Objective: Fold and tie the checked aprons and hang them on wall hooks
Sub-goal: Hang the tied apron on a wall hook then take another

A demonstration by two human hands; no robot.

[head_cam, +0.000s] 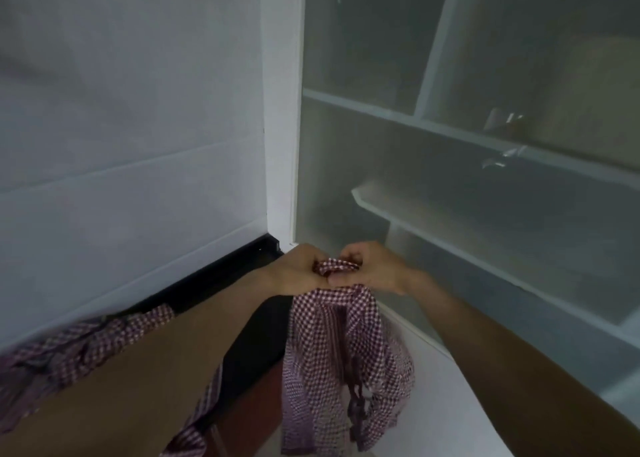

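Far left, a second checked apron [86,346] lies bunched low against the white wall [131,110]. Mid-frame, the left hand [298,269] and right hand [370,266] both pinch the gathered top of a checked apron [343,359], which hangs down beside a frosted glass cabinet [467,179].

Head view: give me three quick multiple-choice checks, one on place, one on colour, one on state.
1. Where does the red-and-white checked cloth apron hang?
A. from both hands
B. on a wall hook
C. on a shelf

2. What colour is the baseboard strip under the white wall?
A. white
B. black
C. red

3. What is the left hand doing?
A. resting flat on the wall
B. hanging idle
C. gripping apron fabric

Answers: 1 A, the apron drapes down from the left hand and right hand; 2 B, it is dark; 3 C, curled fingers clutch bunched fabric.
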